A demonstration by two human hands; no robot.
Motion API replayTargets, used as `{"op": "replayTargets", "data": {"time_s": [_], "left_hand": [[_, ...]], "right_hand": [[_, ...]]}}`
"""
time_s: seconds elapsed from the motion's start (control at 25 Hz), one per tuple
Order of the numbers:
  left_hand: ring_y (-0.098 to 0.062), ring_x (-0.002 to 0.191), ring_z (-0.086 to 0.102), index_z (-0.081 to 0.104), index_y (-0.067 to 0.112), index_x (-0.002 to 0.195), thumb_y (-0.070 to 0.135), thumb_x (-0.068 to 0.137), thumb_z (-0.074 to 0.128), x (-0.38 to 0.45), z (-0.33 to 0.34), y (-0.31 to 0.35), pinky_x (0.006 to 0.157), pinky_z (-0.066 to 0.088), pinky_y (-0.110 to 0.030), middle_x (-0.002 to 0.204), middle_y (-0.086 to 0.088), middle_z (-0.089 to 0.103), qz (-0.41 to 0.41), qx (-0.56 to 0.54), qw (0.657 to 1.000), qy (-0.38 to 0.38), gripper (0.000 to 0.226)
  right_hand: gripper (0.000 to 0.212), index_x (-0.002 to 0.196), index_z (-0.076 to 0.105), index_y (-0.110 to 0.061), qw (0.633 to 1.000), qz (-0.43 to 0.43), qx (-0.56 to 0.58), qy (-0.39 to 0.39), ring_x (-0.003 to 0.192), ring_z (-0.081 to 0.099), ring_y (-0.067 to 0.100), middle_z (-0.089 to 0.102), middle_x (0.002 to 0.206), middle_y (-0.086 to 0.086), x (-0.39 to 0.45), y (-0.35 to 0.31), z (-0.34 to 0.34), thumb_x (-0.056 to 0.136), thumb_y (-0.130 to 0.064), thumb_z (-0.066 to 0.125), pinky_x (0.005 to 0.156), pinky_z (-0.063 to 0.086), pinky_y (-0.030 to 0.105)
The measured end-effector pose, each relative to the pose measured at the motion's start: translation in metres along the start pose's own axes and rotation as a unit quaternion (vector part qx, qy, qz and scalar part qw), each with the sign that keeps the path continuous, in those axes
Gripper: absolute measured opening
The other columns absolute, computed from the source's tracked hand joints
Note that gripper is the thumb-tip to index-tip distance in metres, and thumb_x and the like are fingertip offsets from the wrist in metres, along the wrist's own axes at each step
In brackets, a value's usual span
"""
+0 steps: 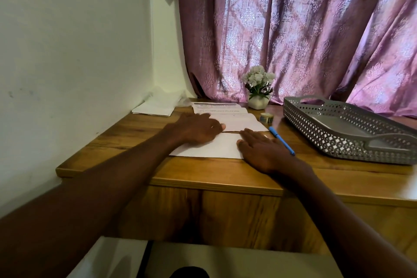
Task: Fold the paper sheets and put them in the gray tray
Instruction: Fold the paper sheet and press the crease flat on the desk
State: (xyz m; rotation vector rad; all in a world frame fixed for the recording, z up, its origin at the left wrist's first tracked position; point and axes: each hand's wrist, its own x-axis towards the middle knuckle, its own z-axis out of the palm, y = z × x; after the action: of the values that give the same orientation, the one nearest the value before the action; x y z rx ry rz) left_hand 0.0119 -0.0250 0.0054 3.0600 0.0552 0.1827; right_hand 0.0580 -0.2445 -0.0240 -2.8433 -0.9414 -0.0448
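1. Hidden or cut off: the left part of the white paper sheet [214, 145] is covered by the left hand [196, 130] and its right near corner by the right hand [261, 149]; the gray tray [338, 140] is cut by the right frame edge; the far edge of the table [135, 133] is hidden behind the purple curtain [293, 29]; a dark shape at the bottom edge cannot be identified.
2. Writing: a printed sheet [216, 108] is seen beyond the hands, with a dark header band and a bold heading; the letters are too blurred to be read; the label on the tape roll [266, 118] cannot be read either.
3. Task things: the white paper sheet is laid flat on the table directly under both hands; a crease or sheet edge is seen running between them; the gray tray is set well to the right of the right hand, nothing seen in it.
4. Hands: the left hand is laid palm down on the paper, fingers loosely bent and pressing; the right hand is spread flat, fingers straight, on the paper's right end; nothing is gripped by either.
5. Rest: a blue pen [282, 140] is laid just beside the right hand; a small flower pot [258, 88] is stood by the curtain; more white papers [155, 106] are piled in the left corner.
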Motion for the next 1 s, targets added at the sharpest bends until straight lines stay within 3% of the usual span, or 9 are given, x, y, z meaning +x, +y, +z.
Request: {"op": "replayTargets", "data": {"time_s": [0.16, 0.28, 0.52, 0.68, 0.76, 0.84, 0.92, 1.0], "left_hand": [[-0.024, 0.149, 0.037, 0.033, 0.039, 0.152, 0.069, 0.102, 0.027, 0.007, 0.008, -0.035, 0.121, 0.028, -0.047, 0.167, 0.005, 0.032, -0.017, -0.082, 0.996, -0.039, 0.058], [-0.023, 0.153, 0.03, 0.031, 0.039, 0.155, 0.071, 0.101, 0.025, 0.009, 0.008, -0.041, 0.124, 0.022, -0.047, 0.168, 0.006, 0.029, -0.018, -0.092, 0.995, -0.041, 0.062], [-0.021, 0.153, 0.03, 0.032, 0.04, 0.157, 0.079, 0.095, 0.021, 0.0, 0.016, -0.044, 0.126, 0.019, -0.048, 0.168, 0.009, 0.03, 0.041, -0.06, 0.995, 0.07, 0.075], [-0.02, 0.156, 0.023, 0.025, 0.047, 0.158, 0.087, 0.089, 0.016, 0.009, 0.025, -0.045, 0.125, 0.016, -0.051, 0.17, 0.012, 0.021, 0.035, -0.062, 0.997, -0.018, 0.08], [-0.019, 0.156, 0.023, 0.025, 0.046, 0.158, 0.084, 0.092, 0.018, 0.012, 0.023, -0.046, 0.124, 0.015, -0.047, 0.17, 0.013, 0.022, 0.032, -0.071, 0.997, -0.018, 0.077], [-0.018, 0.154, 0.028, 0.031, 0.043, 0.157, 0.08, 0.095, 0.021, 0.013, 0.022, -0.047, 0.123, 0.018, -0.043, 0.168, 0.013, 0.029, 0.054, -0.07, 0.996, 0.014, 0.073], [-0.017, 0.15, 0.035, 0.038, 0.04, 0.155, 0.075, 0.098, 0.023, 0.013, 0.016, -0.045, 0.122, 0.023, -0.043, 0.164, 0.012, 0.038, 0.076, -0.071, 0.992, 0.07, 0.068], [-0.018, 0.142, 0.047, 0.048, 0.034, 0.151, 0.067, 0.103, 0.028, 0.019, 0.005, -0.036, 0.119, 0.034, -0.041, 0.156, 0.008, 0.051, 0.095, -0.075, 0.984, 0.131, 0.061]], "right_hand": [[0.066, 0.164, 0.012, -0.031, 1.0, -0.004, 0.001, 0.014, 0.158, 0.005, 0.013, 0.002, 0.172, -0.01, -0.002, -0.001, -0.002, 0.104, -0.059, 0.015, 0.125, 0.003, 0.05], [0.066, 0.164, 0.013, -0.031, 1.0, -0.004, 0.002, 0.016, 0.158, 0.004, 0.013, 0.001, 0.172, -0.01, -0.003, -0.001, -0.001, 0.104, -0.059, 0.015, 0.125, 0.003, 0.051], [0.067, 0.164, 0.011, -0.031, 1.0, 0.008, 0.009, 0.001, 0.159, 0.003, 0.014, 0.004, 0.172, -0.009, -0.004, -0.005, -0.002, 0.104, -0.06, 0.015, 0.125, 0.002, 0.052], [0.066, 0.164, 0.01, -0.031, 1.0, 0.019, 0.014, -0.002, 0.158, 0.002, 0.013, 0.004, 0.172, -0.008, -0.002, -0.007, -0.006, 0.104, -0.059, 0.015, 0.126, 0.001, 0.051], [0.066, 0.164, 0.013, -0.03, 1.0, 0.018, 0.018, -0.005, 0.158, 0.007, 0.015, 0.008, 0.172, -0.007, -0.004, -0.008, -0.007, 0.104, -0.059, 0.017, 0.127, 0.005, 0.051], [0.066, 0.162, 0.022, -0.027, 0.998, 0.003, 0.04, 0.038, 0.154, 0.025, 0.02, 0.023, 0.17, -0.002, -0.006, -0.008, -0.006, 0.104, -0.058, 0.026, 0.125, 0.021, 0.052], [0.059, 0.155, 0.038, -0.023, 0.986, -0.006, 0.069, 0.153, 0.14, 0.048, 0.025, 0.045, 0.159, 0.003, -0.002, -0.005, -0.011, 0.103, -0.051, 0.04, 0.115, 0.039, 0.047], [0.051, 0.144, 0.052, -0.021, 0.963, 0.012, 0.099, 0.249, 0.125, 0.058, 0.026, 0.059, 0.144, 0.005, 0.014, 0.003, -0.024, 0.097, -0.042, 0.052, 0.103, 0.049, 0.044]]}}
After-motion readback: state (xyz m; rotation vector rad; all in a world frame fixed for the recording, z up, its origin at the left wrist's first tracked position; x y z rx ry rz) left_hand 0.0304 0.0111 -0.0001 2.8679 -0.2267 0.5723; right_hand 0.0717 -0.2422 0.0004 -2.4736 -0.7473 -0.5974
